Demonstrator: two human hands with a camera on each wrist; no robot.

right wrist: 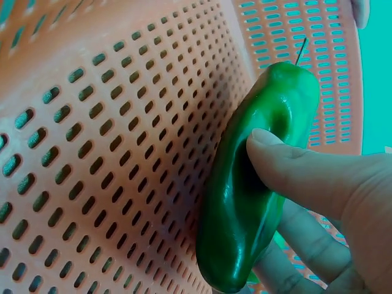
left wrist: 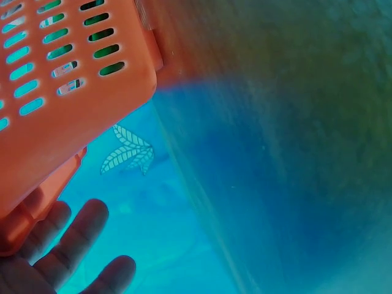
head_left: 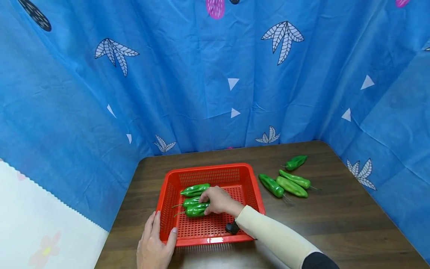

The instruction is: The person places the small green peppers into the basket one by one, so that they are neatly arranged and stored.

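A red plastic basket with slotted walls stands on the table and holds several green peppers. Inside it, my right hand pinches the nearest green pepper between thumb and fingers, and that pepper lies on or close to the slotted floor. Just behind it are another pepper, partly hidden by the hand, and a third pepper. At the basket's front left corner rests my left hand, thumb by the front rim and fingers along the left side. In the left wrist view its fingers are extended.
Several more green peppers lie on the wooden table right of the basket, among them a dark one farther back. A blue patterned curtain hangs behind and beside the table. A black object sits beneath the right wrist.
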